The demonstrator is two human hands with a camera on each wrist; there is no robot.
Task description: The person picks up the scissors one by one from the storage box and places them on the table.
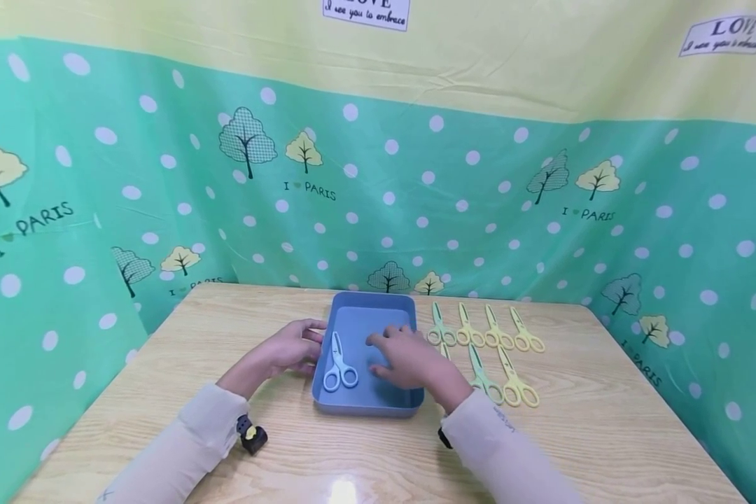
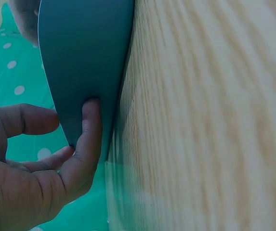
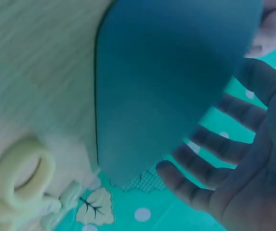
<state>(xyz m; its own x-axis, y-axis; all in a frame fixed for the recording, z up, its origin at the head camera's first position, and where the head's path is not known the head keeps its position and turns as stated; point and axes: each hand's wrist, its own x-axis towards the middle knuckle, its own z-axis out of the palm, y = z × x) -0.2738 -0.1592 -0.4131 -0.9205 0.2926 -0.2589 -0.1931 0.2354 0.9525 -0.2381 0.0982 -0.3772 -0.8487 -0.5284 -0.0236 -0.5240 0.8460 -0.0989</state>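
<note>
A blue-grey tray stands on the table, and light blue scissors lie along its left side, blade pointing away. My left hand is at the tray's left wall; in the left wrist view, fingertips touch the outer wall and rim. Over the right part of the tray hovers my right hand, palm down, fingers spread and loosely bent. Nothing shows in its grasp in the right wrist view. Right of the tray lie green scissors and yellow scissors in two rows, one pair partly hidden by the right hand.
The wood-grain table ends at a green and yellow printed cloth, which rises behind it and at both sides. Dark wrist devices sit under the sleeves.
</note>
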